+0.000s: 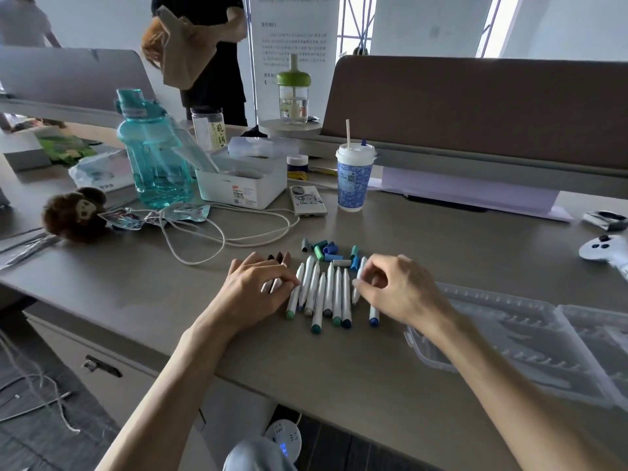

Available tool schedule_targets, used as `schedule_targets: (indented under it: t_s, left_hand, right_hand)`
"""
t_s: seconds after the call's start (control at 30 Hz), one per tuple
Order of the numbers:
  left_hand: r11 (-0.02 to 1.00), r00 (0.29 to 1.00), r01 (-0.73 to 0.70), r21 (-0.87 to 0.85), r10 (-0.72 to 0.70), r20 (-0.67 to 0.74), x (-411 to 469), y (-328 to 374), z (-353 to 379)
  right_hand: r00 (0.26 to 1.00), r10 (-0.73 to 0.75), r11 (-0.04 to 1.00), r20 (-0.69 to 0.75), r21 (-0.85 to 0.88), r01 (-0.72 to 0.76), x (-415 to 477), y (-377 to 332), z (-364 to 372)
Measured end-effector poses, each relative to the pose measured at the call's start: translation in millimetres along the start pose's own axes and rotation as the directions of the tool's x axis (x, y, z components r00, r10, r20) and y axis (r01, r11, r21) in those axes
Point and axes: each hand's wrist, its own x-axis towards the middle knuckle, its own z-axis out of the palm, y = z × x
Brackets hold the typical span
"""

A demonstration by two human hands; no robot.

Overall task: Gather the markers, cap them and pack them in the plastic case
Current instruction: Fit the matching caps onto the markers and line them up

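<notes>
Several white markers [326,294] with green and blue ends lie side by side on the desk between my hands. Loose caps [328,251] in blue, green and grey sit in a small heap just beyond them. My left hand [253,287] lies over a few dark-capped markers [279,266] at the left of the row, its fingers touching them. My right hand [397,287] has curled fingers pinching the upper end of a white marker [360,277] at the right of the row. The clear plastic case [530,338] lies open at the right.
A blue patterned cup with a straw [353,178], a phone [307,200] with a white cable [217,232], a teal water bottle [149,147] and a white box [243,181] stand behind. A white game controller [603,249] lies far right. A person stands beyond the desk.
</notes>
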Motion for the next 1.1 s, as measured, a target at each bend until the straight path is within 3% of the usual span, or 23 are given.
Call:
schedule_targets:
  t_s: [0.07,0.17,0.37,0.53,0.63,0.7,0.77,0.83,0.93,1.1]
  left_hand:
    - [1.0,1.0,-0.004,-0.005,0.004,-0.005,0.3,-1.7,1.1]
    - [1.0,1.0,-0.016,-0.004,0.016,-0.01,0.4,-2.8,2.1]
    - [0.999,0.999,-0.047,-0.001,0.047,-0.007,0.5,-5.8,2.7]
    - [0.999,0.999,-0.037,-0.013,0.037,0.001,0.0,-6.1,1.9]
    - [1.0,1.0,-0.005,-0.022,0.005,0.002,1.9,-2.1,0.0]
    - [0.992,0.996,0.088,-0.089,-0.089,-0.001,6.4,1.4,-1.2]
    - [0.981,0.987,0.158,-0.113,-0.161,-0.02,19.9,7.5,-3.1]
    - [0.987,0.987,0.158,-0.025,-0.158,-0.01,45.8,12.0,0.2]
    - [0.981,0.979,0.157,0.117,-0.171,0.113,97.3,22.8,14.2]
    - [0.94,0.918,0.126,0.317,-0.232,0.322,149.2,32.3,37.2]
  right_hand:
    - [0.998,0.002,1.0,0.066,0.025,-0.003,1.8,-7.7,1.8]
    - [0.992,0.054,0.996,0.115,-0.077,-0.046,7.6,-14.9,2.4]
    - [0.985,0.128,0.953,0.113,-0.291,-0.09,23.3,-28.3,5.4]
    - [0.977,0.186,0.943,0.108,-0.3,-0.146,33.2,-30.3,6.5]
    - [0.977,0.203,0.972,0.061,-0.13,-0.194,30.3,-19.7,0.9]
    - [0.981,0.196,0.968,0.015,0.155,-0.196,25.5,-8.6,-6.5]
    - [0.976,0.218,0.858,-0.025,0.481,-0.179,18.4,0.2,-16.6]
    - [0.955,0.297,0.687,-0.019,0.699,-0.199,10.9,4.7,-27.5]
    - [0.927,0.369,0.514,0.063,0.817,-0.26,4.9,5.5,-36.9]
    - [0.918,0.388,0.455,0.078,0.85,-0.264,3.2,6.3,-41.0]
